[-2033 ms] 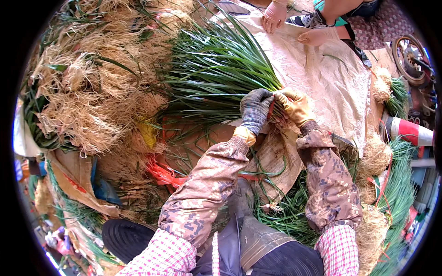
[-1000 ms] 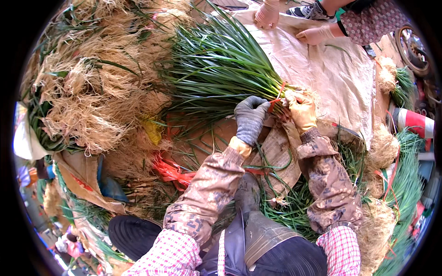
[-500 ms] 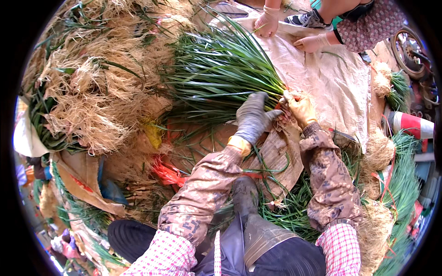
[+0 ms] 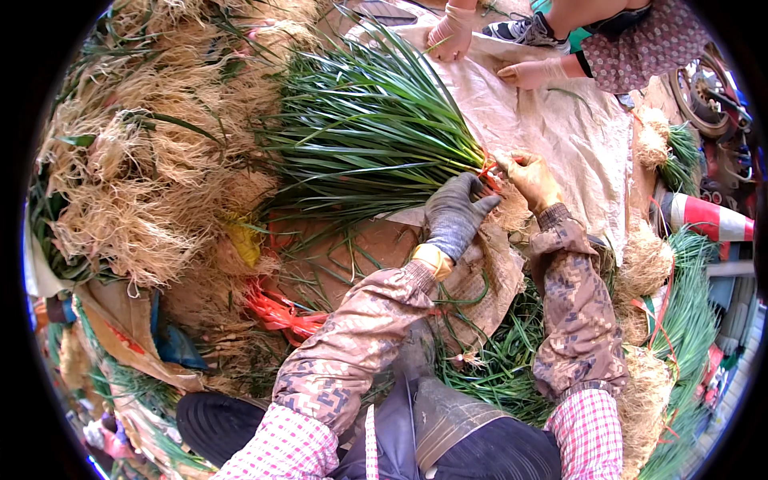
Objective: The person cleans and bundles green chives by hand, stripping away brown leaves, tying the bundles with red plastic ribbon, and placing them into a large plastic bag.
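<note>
A big bundle of long, flat green leaves (image 4: pixel 368 128), which looks like green garlic, lies with its leaves fanned to the left and its pale roots (image 4: pixel 512 210) to the right. Red plastic string (image 4: pixel 486 166) circles the stems near the root end. My left hand (image 4: pixel 456 216), in a grey glove with a yellow cuff, is closed at the near side of the stems, with the string between thumb and fingers. At the far side my right hand (image 4: pixel 532 182), in a yellowish glove, pinches the string; its fingertips are partly hidden.
A heap of rooted greens (image 4: pixel 152 192) rises at left. Loose red string (image 4: pixel 280 312) lies near my left forearm. Beige cloth (image 4: pixel 560 144) stretches beyond, with a co-worker's gloved hands (image 4: pixel 452 34) over it. Root bundles (image 4: pixel 648 260) and a red-and-white cone (image 4: pixel 708 216) stand right.
My hands have drawn slightly apart at the stem base, and the red string shows more clearly around it. The view has shifted slightly.
</note>
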Demonstrator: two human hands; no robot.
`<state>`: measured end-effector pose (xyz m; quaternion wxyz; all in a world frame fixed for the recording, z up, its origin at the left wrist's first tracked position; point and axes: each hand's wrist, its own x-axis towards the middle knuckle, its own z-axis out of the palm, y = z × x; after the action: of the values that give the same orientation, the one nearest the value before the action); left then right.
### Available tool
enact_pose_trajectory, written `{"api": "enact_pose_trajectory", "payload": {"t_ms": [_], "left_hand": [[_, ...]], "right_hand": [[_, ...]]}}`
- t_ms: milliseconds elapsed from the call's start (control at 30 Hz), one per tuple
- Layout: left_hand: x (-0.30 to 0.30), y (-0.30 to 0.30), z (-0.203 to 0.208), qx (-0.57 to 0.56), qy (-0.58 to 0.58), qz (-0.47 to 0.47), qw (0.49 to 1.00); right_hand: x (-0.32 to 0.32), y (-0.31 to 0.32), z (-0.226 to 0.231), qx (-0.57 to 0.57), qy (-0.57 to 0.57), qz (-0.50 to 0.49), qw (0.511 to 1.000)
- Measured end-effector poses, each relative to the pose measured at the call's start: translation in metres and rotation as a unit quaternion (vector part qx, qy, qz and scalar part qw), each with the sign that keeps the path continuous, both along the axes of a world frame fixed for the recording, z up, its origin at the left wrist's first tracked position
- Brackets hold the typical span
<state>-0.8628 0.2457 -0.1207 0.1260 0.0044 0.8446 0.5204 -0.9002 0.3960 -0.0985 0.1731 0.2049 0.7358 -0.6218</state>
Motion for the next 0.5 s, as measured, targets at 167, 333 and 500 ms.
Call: {"api": "enact_pose_trajectory", "payload": {"t_ms": [167,333,500], "left_hand": [[-0.009,0.019,0.005,0.199,-0.230,0.060,0.951],[-0.013,0.025,-0.004,0.201,-0.226,0.053,0.952],[-0.011,0.027,-0.009,0.190,-0.248,0.078,0.947]], "right_hand": [[-0.002,0.002,-0.010,0.075,0.014,0.042,0.996],[-0.004,0.007,-0.017,0.120,0.024,0.044,0.991],[-0.004,0.004,-0.008,0.117,0.019,0.101,0.988]]}}
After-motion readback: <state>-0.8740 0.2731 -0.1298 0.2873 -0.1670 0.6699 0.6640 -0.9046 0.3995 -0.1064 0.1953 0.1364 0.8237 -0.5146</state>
